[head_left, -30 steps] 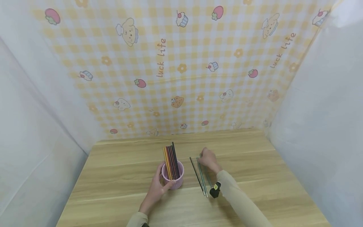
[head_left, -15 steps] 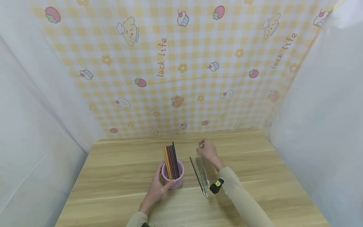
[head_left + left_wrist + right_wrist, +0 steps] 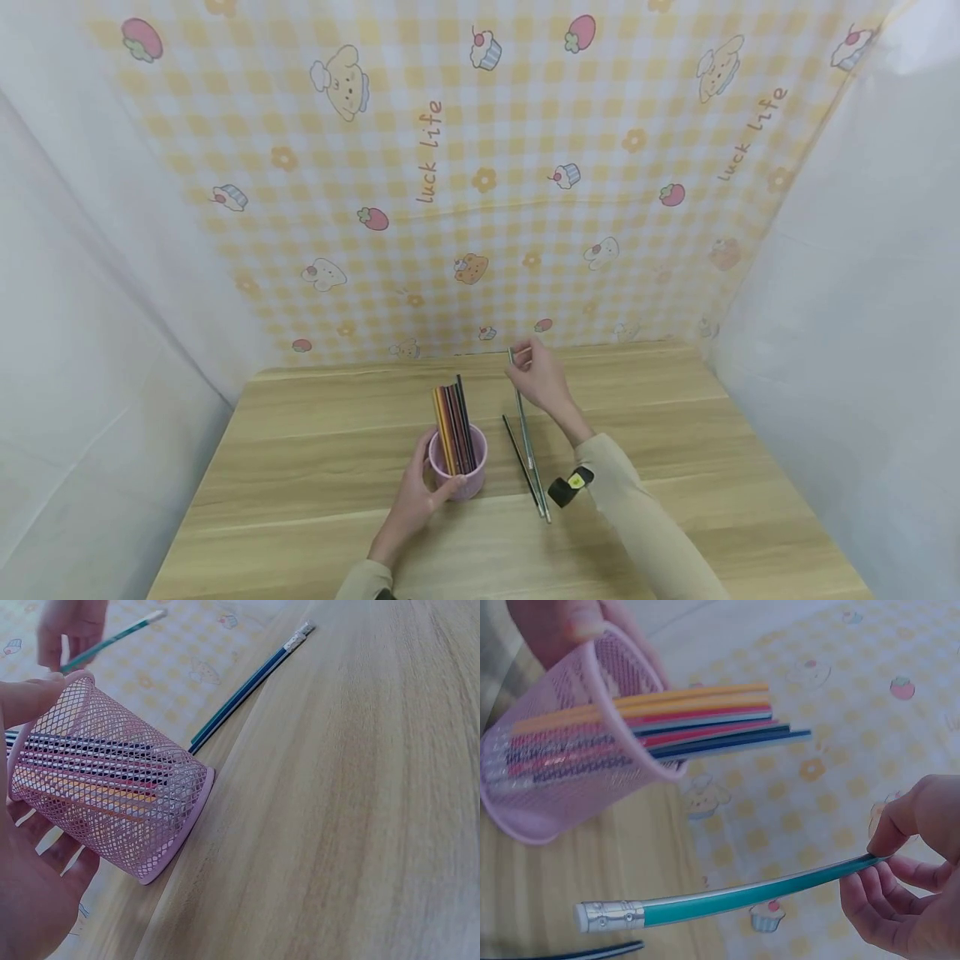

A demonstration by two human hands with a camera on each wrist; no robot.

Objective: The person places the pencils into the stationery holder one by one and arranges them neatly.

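My left hand (image 3: 414, 492) grips a pink mesh pencil cup (image 3: 120, 772), thumb at the rim and fingers around the side. Inside the cup lean several pencils (image 3: 697, 724) in yellow, red and dark blue, their eraser ends at the bottom. To the cup's right, my right hand (image 3: 538, 375) pinches a green pencil (image 3: 750, 896) near the end opposite its white eraser. That pencil hangs slanted with the eraser end low. Below it, a dark blue pencil (image 3: 251, 684) and another green one lie side by side on the wooden table (image 3: 300, 483).
A yellow checked cloth (image 3: 480, 225) with cartoon prints hangs behind the table's back edge. White sheets (image 3: 97, 333) close off the left and right sides. A black strap device (image 3: 570, 487) sits on the right wrist.
My right hand has picked up the green pencil from the table and moved it up, back and slightly left. The left hand and the cup have stayed in place.
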